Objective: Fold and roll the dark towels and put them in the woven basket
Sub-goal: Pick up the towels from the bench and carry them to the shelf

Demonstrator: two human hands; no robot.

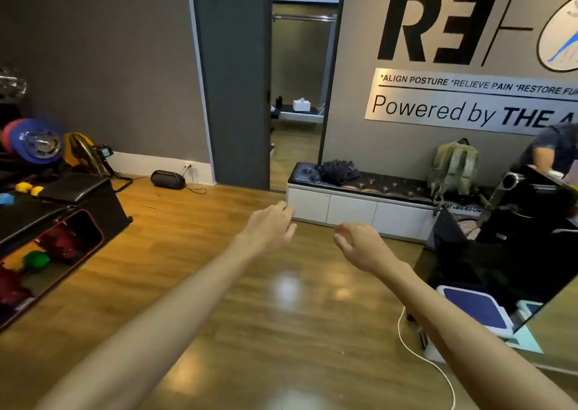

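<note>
A crumpled heap of dark towels (339, 171) lies on the left end of a black padded bench (391, 187) against the far wall. Both my arms reach forward over the wooden floor. My left hand (270, 226) is held out with relaxed fingers and holds nothing. My right hand (359, 243) hangs beside it with fingers loosely curled, also holding nothing. Both hands are well short of the towels. No woven basket is in view.
An olive backpack (453, 167) stands on the bench's right part. A black speaker (168, 179) sits by an open doorway (298, 96). Weight plates (34, 142) and a black rack (56, 221) fill the left. A mirror (531, 221), white cable (422, 353) and blue-topped step (475, 311) are at right.
</note>
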